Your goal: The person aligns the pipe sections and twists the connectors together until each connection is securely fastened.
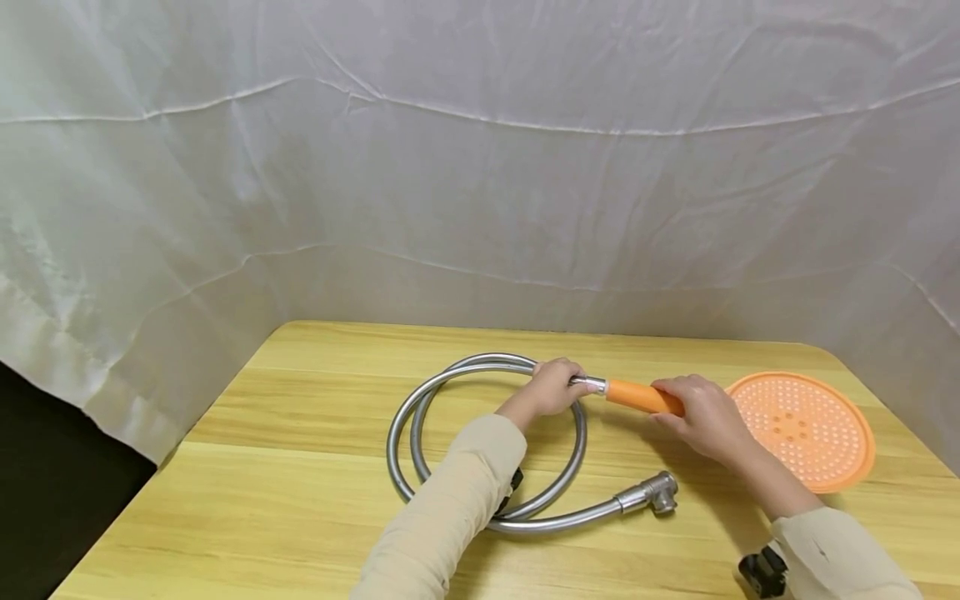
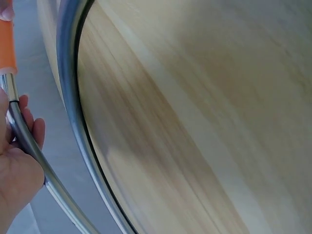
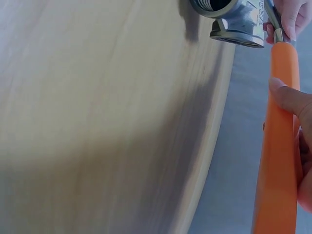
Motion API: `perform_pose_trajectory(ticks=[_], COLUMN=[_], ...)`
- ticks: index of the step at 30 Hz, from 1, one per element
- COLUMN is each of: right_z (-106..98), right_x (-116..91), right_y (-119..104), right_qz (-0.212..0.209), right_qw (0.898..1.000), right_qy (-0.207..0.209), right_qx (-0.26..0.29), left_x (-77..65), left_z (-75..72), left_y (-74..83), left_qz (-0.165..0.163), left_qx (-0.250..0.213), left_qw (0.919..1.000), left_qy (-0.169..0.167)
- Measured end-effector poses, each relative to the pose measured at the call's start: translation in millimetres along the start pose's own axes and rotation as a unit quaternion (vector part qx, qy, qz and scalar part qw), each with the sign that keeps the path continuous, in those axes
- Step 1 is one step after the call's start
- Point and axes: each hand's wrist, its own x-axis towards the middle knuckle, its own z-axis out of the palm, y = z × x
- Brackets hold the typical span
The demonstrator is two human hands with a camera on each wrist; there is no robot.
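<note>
My right hand grips the orange handle of a shower head, whose wide round spray plate full of small holes faces up at the right. The thumb lies along the handle in the right wrist view. At the handle's other end, my left hand holds the metal end of a silver shower hose, which meets the handle. In the left wrist view the hose end sits against the orange handle, with the left fingers curled about the hose. Whether the joint is threaded tight cannot be told.
The hose lies coiled in loops on the wooden table. Its other end carries a metal elbow fitting near the table's middle, also large in the right wrist view. A pale cloth curtain hangs behind the table's far edge.
</note>
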Motion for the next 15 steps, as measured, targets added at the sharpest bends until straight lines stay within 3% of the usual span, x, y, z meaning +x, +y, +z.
perform_pose_trajectory(ticks=[15], right_z=[4.7], right_x=[-5.0], right_y=[0.6], right_qz=[-0.007], right_qw=[1.0], right_qy=[0.014], right_qx=[0.001], left_x=[-3.0], left_z=[0.6], left_y=[0.8], left_qz=[0.003], left_qx=[-0.002], left_qw=[1.0], left_qy=[-0.002])
